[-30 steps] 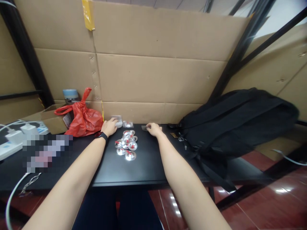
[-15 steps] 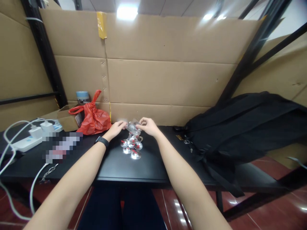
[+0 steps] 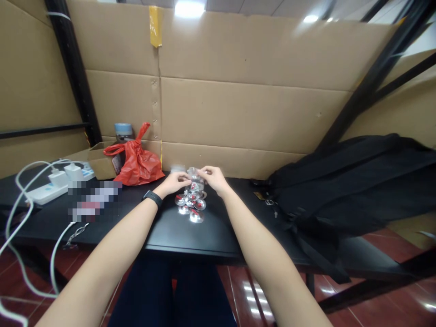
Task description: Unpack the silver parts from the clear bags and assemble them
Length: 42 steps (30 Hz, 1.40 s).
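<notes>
Between my hands is a small clear plastic bag (image 3: 193, 173), upright above the black table. My left hand (image 3: 175, 182), with a dark wristband, is closed with its fingertips at the bag's left edge. The bag's right upper edge is pinched between the thumb and fingers of my right hand (image 3: 214, 178). Directly below lies a loose pile of shiny round silver discs (image 3: 195, 204) with red marks, several of them overlapping. Glare and the see-through plastic make the bag's contents hard to make out.
A red plastic bag (image 3: 141, 165) stands at the back left by a cardboard box (image 3: 102, 163) and a blue-lidded jar (image 3: 123, 130). Farther left lies a white power strip (image 3: 44, 193) with cables. A black backpack (image 3: 350, 181) fills the right side. Cardboard (image 3: 245, 113) walls the back.
My left hand has moved in toward the bag, its fingers now more curled. The plastic bag stands more upright. The whole view has shifted slightly.
</notes>
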Available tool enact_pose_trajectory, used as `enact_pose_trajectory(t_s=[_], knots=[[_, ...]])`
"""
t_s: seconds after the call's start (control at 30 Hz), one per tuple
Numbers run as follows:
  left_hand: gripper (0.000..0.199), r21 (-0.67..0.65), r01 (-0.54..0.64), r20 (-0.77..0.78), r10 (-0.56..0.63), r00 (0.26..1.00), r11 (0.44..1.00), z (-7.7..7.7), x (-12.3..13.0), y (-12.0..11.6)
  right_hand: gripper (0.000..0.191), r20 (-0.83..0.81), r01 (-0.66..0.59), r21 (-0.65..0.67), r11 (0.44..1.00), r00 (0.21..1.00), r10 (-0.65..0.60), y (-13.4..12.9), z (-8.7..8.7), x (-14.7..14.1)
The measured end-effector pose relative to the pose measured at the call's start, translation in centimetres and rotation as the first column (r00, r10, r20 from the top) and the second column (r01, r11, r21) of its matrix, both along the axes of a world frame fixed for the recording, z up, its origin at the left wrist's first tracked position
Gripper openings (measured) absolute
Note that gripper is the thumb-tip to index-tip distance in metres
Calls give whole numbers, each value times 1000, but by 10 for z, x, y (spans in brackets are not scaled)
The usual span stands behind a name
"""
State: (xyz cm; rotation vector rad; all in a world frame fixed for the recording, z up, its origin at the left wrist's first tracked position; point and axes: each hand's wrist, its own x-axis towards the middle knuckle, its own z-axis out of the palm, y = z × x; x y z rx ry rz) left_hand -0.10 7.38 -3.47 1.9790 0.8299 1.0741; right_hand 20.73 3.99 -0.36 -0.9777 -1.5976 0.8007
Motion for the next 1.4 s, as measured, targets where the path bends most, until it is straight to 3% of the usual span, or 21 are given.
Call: enact_pose_trajectory(t_s=[0.27,0.4,0.47,0.53,0.57,0.63,0.73,0.87,1.0,1.13,1.23,1.33,1.4], knots=[[29,35,-155,213,144,966,987,2,9,1,46,-82,-52,-32,998,995,49,-1,-2,1],[28,63,-255,241,233,942,965,6,10,-3,47,-147,10,-25,1000,989,-14,2,-3,0],[28,140,-328,209,296,932,934,10,9,-9,51,-179,41,-38,998,983,-47,5,-5,0],[30,296,-361,136,335,932,884,18,6,-19,52,-192,83,-69,994,977,-95,8,-9,0],[31,391,-330,75,328,942,859,23,5,-24,51,-191,114,-86,990,973,-128,9,-11,0],[40,552,-161,-96,254,962,818,33,2,-35,49,-183,179,-116,977,963,-198,11,-14,1],[46,668,2,-311,277,909,744,43,2,-44,46,-186,205,-150,967,955,-231,8,-13,-3],[30,756,0,-373,431,822,655,41,7,-37,53,-236,138,-136,981,957,-167,3,-5,-13],[17,780,-56,-341,497,798,624,35,8,-23,56,-228,76,-61,995,970,-88,7,-1,-19],[14,776,-179,-250,555,793,605,35,-3,-12,51,-150,106,-18,994,983,-108,21,-11,-13],[15,750,-235,-256,599,759,618,33,-18,-4,40,43,203,58,977,978,-205,30,-20,-2],[19,710,-192,-373,593,714,678,25,-30,6,34,402,214,100,972,885,-236,36,-26,9],[23,683,-157,-452,583,675,713,19,-32,12,38,615,198,16,980,771,-166,38,-27,15]])
